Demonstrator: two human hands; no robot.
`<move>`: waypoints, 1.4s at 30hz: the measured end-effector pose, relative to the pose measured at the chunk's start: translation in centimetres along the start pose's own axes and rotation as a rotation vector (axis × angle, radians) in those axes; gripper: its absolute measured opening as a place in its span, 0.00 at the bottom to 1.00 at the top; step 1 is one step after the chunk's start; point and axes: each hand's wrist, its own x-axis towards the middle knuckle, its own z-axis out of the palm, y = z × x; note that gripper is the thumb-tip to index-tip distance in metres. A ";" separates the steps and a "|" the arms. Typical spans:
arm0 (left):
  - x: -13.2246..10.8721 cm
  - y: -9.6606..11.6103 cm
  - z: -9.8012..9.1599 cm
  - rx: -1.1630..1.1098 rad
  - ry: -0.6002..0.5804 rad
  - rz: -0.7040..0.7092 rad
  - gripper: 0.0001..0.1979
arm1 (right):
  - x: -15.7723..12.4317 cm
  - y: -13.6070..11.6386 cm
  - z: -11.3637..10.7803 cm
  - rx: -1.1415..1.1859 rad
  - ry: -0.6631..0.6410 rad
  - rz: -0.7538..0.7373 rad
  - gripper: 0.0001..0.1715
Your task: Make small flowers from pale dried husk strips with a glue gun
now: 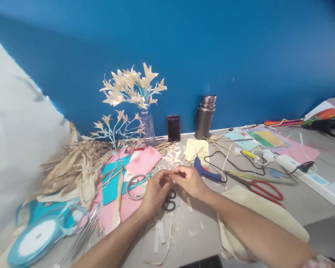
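Observation:
My left hand (pixel 159 188) and my right hand (pixel 189 180) meet above the middle of the table, fingertips pinched close together. Whatever lies between them is too small to make out. Just beyond the fingers lie pale husk petals (pixel 173 153). Below the left hand show the black handles of a pair of scissors (pixel 169 201), the rest of it hidden. A roll of tape (pixel 136 187) lies left of that hand. Right of my right hand is a blue glue gun (pixel 206 171).
Husk flowers stand in a clear bottle (pixel 147 128) by the wall. A phone (pixel 173 128) and a flask (pixel 206 117) lean there. Dried husks (pixel 72 167) and a blue ribbon spool (pixel 35 238) are left; red-handled scissors (pixel 266 189) and a power strip (pixel 309 178) right.

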 end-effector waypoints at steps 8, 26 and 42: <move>0.1 -0.3 -0.3 0.171 0.057 0.056 0.06 | -0.3 0.5 0.1 -0.146 0.076 -0.163 0.11; -0.4 0.8 0.0 0.026 0.054 -0.075 0.08 | 0.5 0.3 -1.5 -0.043 0.129 -0.045 0.10; 2.0 5.6 -5.8 -0.010 0.335 -0.007 0.10 | 2.6 1.7 -4.6 -0.111 0.264 0.005 0.08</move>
